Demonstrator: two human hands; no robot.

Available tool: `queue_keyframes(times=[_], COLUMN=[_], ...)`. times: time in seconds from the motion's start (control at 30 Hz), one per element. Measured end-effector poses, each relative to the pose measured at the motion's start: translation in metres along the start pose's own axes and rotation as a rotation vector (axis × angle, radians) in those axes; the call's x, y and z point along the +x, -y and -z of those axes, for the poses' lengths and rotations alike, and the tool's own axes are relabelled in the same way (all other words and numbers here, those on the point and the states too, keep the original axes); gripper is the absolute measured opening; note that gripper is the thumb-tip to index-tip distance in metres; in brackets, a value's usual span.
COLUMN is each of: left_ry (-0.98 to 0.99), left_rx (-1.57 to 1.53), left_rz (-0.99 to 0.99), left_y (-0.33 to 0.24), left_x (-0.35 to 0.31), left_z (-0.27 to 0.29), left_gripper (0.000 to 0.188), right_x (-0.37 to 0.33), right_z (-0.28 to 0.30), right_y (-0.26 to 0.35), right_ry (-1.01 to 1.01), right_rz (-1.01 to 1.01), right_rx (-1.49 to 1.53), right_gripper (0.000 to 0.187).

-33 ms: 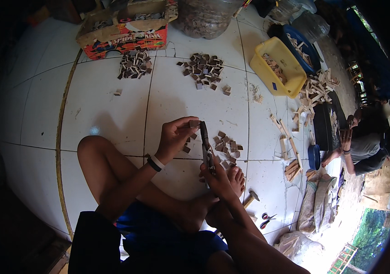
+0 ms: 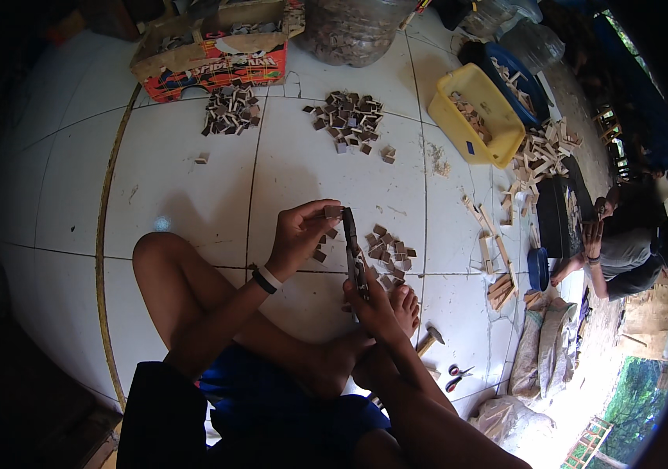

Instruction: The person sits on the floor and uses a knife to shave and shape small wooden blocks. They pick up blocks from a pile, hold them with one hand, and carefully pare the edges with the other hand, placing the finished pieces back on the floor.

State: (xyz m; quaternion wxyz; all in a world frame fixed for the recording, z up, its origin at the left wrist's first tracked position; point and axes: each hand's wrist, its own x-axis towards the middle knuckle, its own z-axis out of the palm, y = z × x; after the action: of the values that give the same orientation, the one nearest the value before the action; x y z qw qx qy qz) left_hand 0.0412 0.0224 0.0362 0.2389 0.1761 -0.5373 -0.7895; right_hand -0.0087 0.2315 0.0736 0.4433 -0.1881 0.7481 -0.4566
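The left hand (image 2: pixel 295 236) pinches a brown block (image 2: pixel 334 212) beside the tool's (image 2: pixel 352 246) far end, presumably to steady it; the right hand (image 2: pixel 371 301) is closed round the handle. Spare blocks (image 2: pixel 387 248) lie right, on the floor (image 2: pixel 185 199), apparently for easy reach.

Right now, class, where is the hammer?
In the head view, the hammer lies on the floor, just right of the person's right forearm, up-left of the scissors.

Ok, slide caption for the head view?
Left hand holds a small brown piece beside the dark tool in the right hand.
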Motion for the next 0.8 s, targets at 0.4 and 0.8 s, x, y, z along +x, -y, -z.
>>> queue_keyframes(times=[0.4, 0.8], left_ry=[-0.257, -0.206], left_rx=[0.183, -0.033], left_rz=[-0.155, 0.024], left_y=[-0.014, -0.018], left_x=[-0.012, 0.009], left_z=[0.0, 0.029], left_gripper=[0.026, 0.027], right_x=[0.009, 0.033], right_z=[-0.011, 0.003], right_y=[0.026, 0.054], right_ry=[-0.197, -0.22], right_rz=[0.247, 0.274], right_rx=[-0.859, -0.82], right_gripper=[0.087, 0.088])
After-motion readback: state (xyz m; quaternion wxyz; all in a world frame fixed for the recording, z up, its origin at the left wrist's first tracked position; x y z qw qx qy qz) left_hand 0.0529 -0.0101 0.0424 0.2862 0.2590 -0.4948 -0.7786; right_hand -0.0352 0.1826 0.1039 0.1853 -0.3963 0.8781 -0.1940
